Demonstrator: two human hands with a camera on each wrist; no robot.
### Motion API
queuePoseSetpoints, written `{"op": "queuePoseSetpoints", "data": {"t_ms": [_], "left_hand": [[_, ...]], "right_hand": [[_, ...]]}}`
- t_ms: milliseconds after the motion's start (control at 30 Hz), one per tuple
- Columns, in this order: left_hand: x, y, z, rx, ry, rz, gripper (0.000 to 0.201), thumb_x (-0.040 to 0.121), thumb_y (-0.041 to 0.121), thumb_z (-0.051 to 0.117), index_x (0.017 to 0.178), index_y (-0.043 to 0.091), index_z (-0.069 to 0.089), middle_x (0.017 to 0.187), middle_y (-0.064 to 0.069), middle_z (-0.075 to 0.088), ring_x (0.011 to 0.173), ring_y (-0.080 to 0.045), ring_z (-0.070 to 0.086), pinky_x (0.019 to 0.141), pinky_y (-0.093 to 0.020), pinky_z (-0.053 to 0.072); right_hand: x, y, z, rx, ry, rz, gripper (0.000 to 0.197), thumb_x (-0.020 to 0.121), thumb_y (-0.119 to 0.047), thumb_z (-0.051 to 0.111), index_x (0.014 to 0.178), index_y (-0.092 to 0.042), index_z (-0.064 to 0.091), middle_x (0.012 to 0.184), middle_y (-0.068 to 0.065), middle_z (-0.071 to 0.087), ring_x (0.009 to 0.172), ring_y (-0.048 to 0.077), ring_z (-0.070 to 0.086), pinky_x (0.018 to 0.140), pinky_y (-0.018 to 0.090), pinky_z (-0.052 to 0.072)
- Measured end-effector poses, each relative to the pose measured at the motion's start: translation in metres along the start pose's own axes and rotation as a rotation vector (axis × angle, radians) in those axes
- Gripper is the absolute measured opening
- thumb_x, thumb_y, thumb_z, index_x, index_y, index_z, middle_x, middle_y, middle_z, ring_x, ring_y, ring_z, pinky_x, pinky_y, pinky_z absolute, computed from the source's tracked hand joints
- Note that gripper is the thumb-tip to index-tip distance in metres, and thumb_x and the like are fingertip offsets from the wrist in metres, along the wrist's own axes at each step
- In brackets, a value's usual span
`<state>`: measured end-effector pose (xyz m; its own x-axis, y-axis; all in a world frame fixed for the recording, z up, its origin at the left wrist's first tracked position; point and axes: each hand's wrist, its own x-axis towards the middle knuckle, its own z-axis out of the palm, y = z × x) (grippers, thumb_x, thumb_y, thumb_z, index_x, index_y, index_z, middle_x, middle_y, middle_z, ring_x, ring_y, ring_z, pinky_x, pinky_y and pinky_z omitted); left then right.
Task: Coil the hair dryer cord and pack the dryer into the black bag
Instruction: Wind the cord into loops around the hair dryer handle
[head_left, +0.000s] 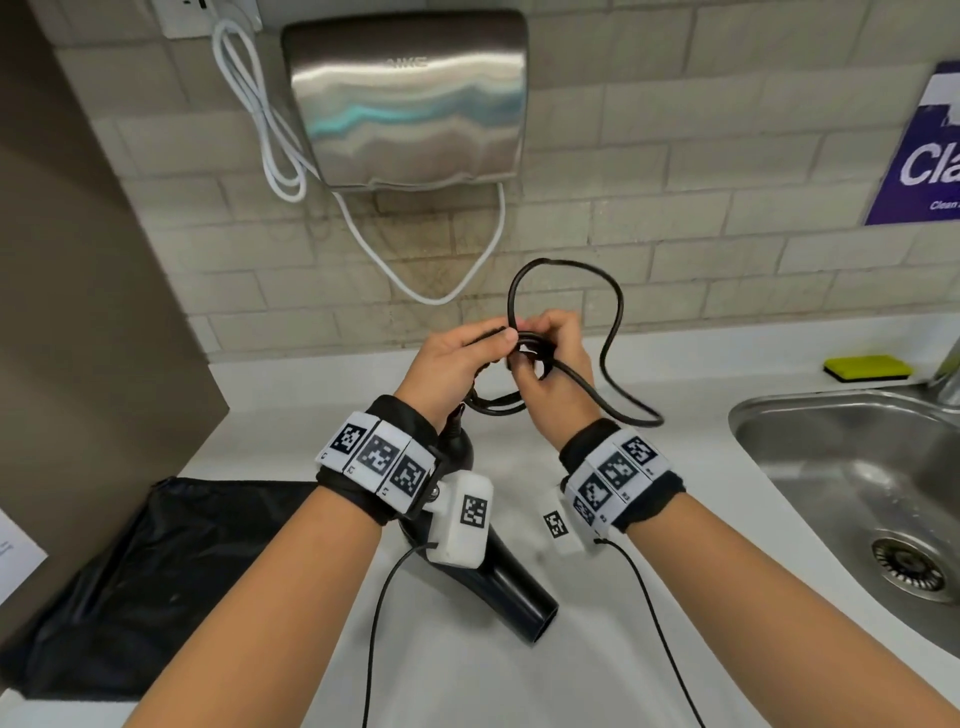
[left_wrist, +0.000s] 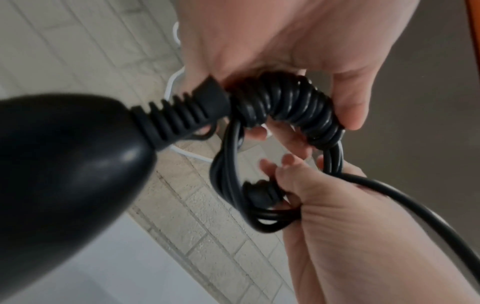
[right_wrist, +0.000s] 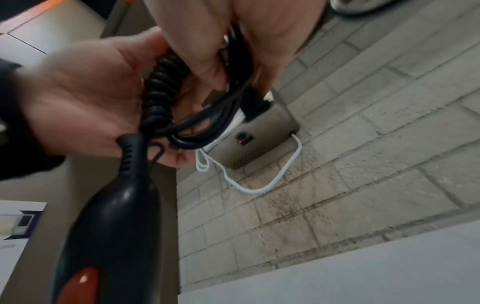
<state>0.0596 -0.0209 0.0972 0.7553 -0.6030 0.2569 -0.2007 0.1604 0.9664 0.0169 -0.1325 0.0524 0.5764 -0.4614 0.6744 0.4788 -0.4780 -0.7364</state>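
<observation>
From the head view, our left hand (head_left: 457, 358) and right hand (head_left: 550, 364) both grip the cord (head_left: 618, 322) above the counter (head_left: 675, 467); the dryer (head_left: 514, 587) hangs below, with the black bag (head_left: 156, 566) on the left. The free loop could slip out. In the left wrist view, the spiral part (left_wrist: 293, 105) sits under our fingers (left_wrist: 348, 98). In the right wrist view, the wall (right_wrist: 363, 144) stands near.

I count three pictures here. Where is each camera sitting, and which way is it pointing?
Head: worn on the head, looking down at the counter; shows both forearms, the left hand and right hand holding the cord.
Left wrist: on the left wrist, looking along the left hand at the cord; the right hand shows too.
Right wrist: on the right wrist, looking up at the tiled wall; both hands show.
Shared: both wrist views show the hair dryer handle.
</observation>
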Motion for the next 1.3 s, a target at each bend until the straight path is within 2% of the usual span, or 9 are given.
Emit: {"op": "queuePoseSetpoints", "data": {"t_ms": [133,300,433,600,733,867,1033,1133,1300], "left_hand": [[0.000,-0.001,-0.002,0.083,0.008,0.082,0.031,0.086,0.003,0.060,0.114,0.016,0.060,0.094,0.000,0.067,0.079,0.009,0.063,0.074,-0.005,0.045],[0.001,-0.007,0.000,0.168,0.122,0.057,0.009,0.088,0.016,0.061,0.092,0.020,0.068,0.074,0.004,0.065,0.045,-0.002,0.050,0.050,-0.015,0.040],[0.004,-0.007,-0.003,0.069,0.253,0.016,0.015,0.091,0.016,0.057,0.099,0.011,0.068,0.074,0.003,0.064,0.040,-0.004,0.038,0.043,-0.011,0.034],[0.004,-0.005,-0.006,0.069,0.267,0.045,0.019,0.089,0.012,0.059,0.103,0.003,0.068,0.070,0.010,0.066,0.054,0.010,0.055,0.057,-0.003,0.040],[0.004,-0.009,-0.006,0.122,0.240,0.033,0.008,0.078,0.026,0.072,0.086,0.026,0.074,0.081,0.011,0.072,0.086,-0.001,0.066,0.090,-0.020,0.047],[0.006,-0.006,-0.013,0.011,0.295,0.065,0.006,0.086,0.012,0.064,0.088,0.011,0.070,0.056,0.015,0.065,0.054,0.008,0.057,0.061,-0.006,0.044],[0.002,-0.002,-0.021,-0.060,0.191,-0.017,0.018,0.095,0.012,0.049,0.083,0.016,0.062,0.080,0.001,0.062,0.047,-0.002,0.058,0.038,-0.014,0.035],[0.002,0.001,-0.019,-0.004,0.167,-0.043,0.017,0.094,0.012,0.050,0.089,0.019,0.064,0.079,0.002,0.060,0.037,-0.003,0.045,0.034,-0.015,0.030],[0.003,-0.003,-0.017,0.028,0.167,-0.039,0.018,0.094,0.013,0.051,0.102,0.021,0.065,0.069,0.008,0.063,0.039,-0.006,0.029,0.037,-0.016,0.026]], "right_hand": [[0.005,0.005,-0.002,-0.133,-0.163,0.009,0.033,0.084,0.012,0.039,0.098,-0.016,0.034,0.077,-0.013,0.051,0.064,-0.008,0.053,0.059,0.005,0.039],[-0.009,0.015,-0.012,-0.230,-0.251,0.053,0.018,0.092,-0.009,0.045,0.109,-0.015,0.042,0.076,-0.001,0.054,0.062,0.009,0.051,0.057,0.021,0.041],[-0.024,0.048,-0.029,-0.341,-0.339,0.142,0.015,0.093,-0.019,0.043,0.101,-0.013,0.054,0.073,-0.008,0.053,0.064,0.008,0.049,0.063,0.020,0.038],[-0.030,0.095,-0.058,-0.782,-0.496,0.684,0.022,0.096,-0.007,0.034,0.097,-0.006,0.056,0.090,0.015,0.053,0.082,0.026,0.050,0.071,0.028,0.039],[-0.033,0.112,-0.064,-1.082,-0.696,0.788,0.032,0.097,-0.009,0.034,0.123,-0.003,0.052,0.125,0.012,0.057,0.115,0.027,0.054,0.093,0.030,0.044],[-0.054,0.134,-0.084,-1.304,-0.932,0.802,0.028,0.091,-0.020,0.048,0.114,-0.008,0.058,0.123,0.009,0.059,0.110,0.024,0.059,0.091,0.031,0.049],[-0.051,0.123,-0.071,-1.113,-0.824,0.767,0.033,0.095,-0.018,0.041,0.124,-0.009,0.055,0.129,0.009,0.055,0.118,0.024,0.053,0.098,0.030,0.043],[-0.037,0.099,-0.058,-0.763,-0.519,0.665,0.033,0.098,-0.017,0.037,0.122,-0.004,0.055,0.122,0.016,0.059,0.113,0.029,0.054,0.096,0.031,0.042],[0.006,0.025,-0.026,-0.084,-0.164,0.373,0.033,0.101,-0.021,0.025,0.123,-0.014,0.048,0.091,0.004,0.057,0.069,0.013,0.052,0.053,0.019,0.038]]}}
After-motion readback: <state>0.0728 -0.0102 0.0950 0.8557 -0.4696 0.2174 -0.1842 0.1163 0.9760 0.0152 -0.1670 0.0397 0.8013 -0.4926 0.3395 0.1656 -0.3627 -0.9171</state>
